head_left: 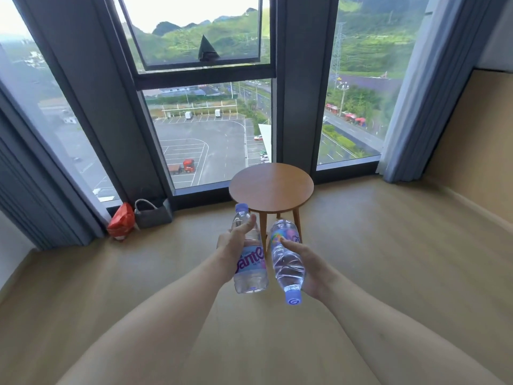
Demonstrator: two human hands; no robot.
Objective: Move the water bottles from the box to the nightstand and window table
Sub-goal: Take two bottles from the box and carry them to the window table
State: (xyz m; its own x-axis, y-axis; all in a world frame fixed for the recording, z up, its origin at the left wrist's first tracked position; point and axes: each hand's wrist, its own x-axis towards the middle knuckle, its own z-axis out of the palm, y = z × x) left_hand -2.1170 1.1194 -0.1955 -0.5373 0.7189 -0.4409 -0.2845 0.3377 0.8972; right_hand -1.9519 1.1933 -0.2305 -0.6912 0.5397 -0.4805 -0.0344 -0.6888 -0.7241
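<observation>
both arms are stretched out in front over a light wood floor (pixel 374 245), one water bottle in each hand. the left hand (pixel 233 243) is wrapped around the left bottle (pixel 249 259), thumb up along its side. that bottle stands pretty much upright with the purple cap on top and a pink and purple label facing the camera. the right hand (pixel 308 268) grips the right bottle (pixel 287 262) from the side, and this one is flipped over and tilted, cap pointing down and toward the camera, base up. the two bottles sit just beside each other, nearly touching in the middle.

right past them is the small round wooden bench (pixel 270 187) on three angled legs, standing close to the big floor-to-ceiling window (pixel 208 140). both bottles hang in the air in front of it, lower in the view than its top.

off to the left by the window there's a grey bag (pixel 152 215) with a handle and a red bag (pixel 120 220) just beside it on the floor. blue-grey curtains (pixel 410 107) hang at both sides.
</observation>
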